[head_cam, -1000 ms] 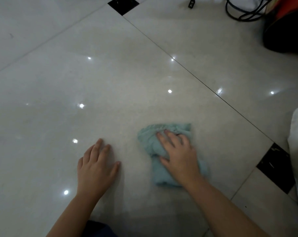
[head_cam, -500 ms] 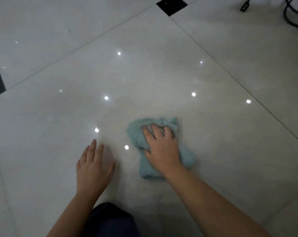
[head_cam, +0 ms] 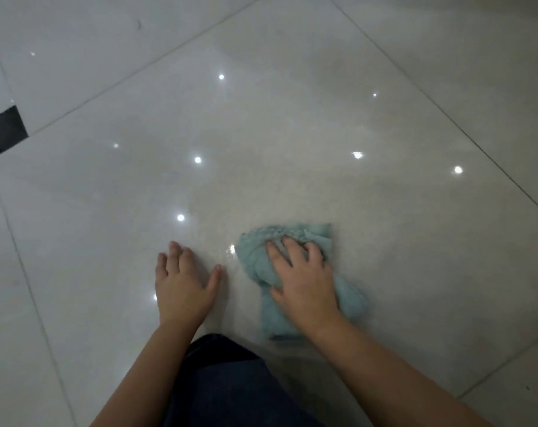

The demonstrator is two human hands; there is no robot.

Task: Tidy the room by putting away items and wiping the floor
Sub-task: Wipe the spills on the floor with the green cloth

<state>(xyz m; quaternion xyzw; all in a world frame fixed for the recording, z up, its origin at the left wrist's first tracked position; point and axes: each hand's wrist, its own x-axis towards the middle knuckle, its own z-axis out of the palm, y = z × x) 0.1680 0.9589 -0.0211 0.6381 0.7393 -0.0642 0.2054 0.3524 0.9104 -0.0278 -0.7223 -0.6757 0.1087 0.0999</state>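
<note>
While the wiping stage is under way, the person is crouching over the glossy pale-grey ceramic floor tile [head_cam: 261, 134], w/ a dark blue trouser leg [head_cam: 224, 380] showing at bottom centre.

Item 1, cloth: the crumpled pale teal terry cloth [head_cam: 349, 295] is lying bunched on that tile, right of centre and near the person, well apart from the grout lines.

Item 2, hands: the right hand [head_cam: 304, 282] is pressing down on the cloth, fingers apart and only slightly bent, bearing on the fabric rather than wrapping round it. The left hand [head_cam: 182, 288] is resting flat on the bare tile just beside the cloth, fingers straight and holding nothing; it is prob. serving as a prop.

Item 3, progress (est. only): wiping is in hand, not finished. A mottled sheen is showing round the cloth, which suggests this patch is being worked. The far half of the tile and the adjoining tiles are giving no clear sign either way. A small dark mark [head_cam: 138, 24] is showing on the tile at top left, beyond the small black square inset tile [head_cam: 4, 132], so that area is likely awaiting attention.

Item 4, putting away: no loose items are showing in view, so status cannot be judged.
</note>
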